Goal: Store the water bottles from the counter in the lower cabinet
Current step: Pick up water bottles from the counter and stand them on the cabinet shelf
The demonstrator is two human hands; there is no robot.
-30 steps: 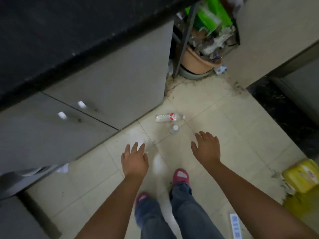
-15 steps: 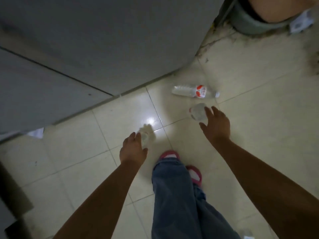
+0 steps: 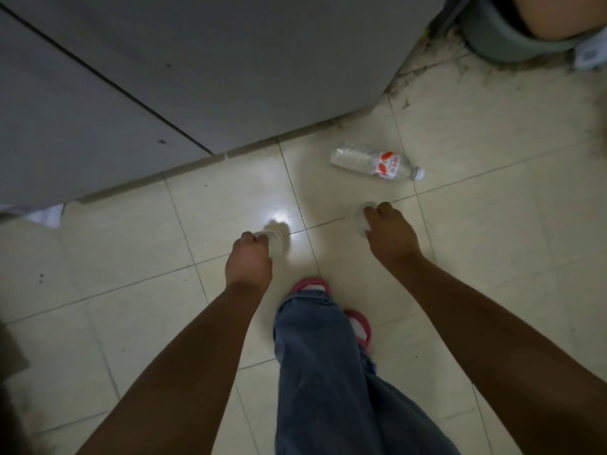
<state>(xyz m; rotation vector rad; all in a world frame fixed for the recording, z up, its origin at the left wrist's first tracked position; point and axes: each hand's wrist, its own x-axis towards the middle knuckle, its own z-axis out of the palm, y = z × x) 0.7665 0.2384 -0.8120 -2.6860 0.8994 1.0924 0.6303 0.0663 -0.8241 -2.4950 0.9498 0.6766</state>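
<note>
Both bare forearms reach forward and down from the lower edge of the view, spread apart with the legs between them. The left hand point(image 3: 249, 262) has its back to the camera, fingers curled round a clear bottle point(image 3: 275, 239). The right hand point(image 3: 391, 236), farther forward, also shows its back, fingers bent and gripping the top of a second clear bottle point(image 3: 358, 215). Both wrists are straight.

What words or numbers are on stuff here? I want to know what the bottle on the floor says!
Lying bottle, red and white label: there is red writing on it, but it is too small and blurred to read.
White tag by the grey tub: a dark printed mark, unreadable.
Bottles in the left hand and right hand: no text shows.
</note>
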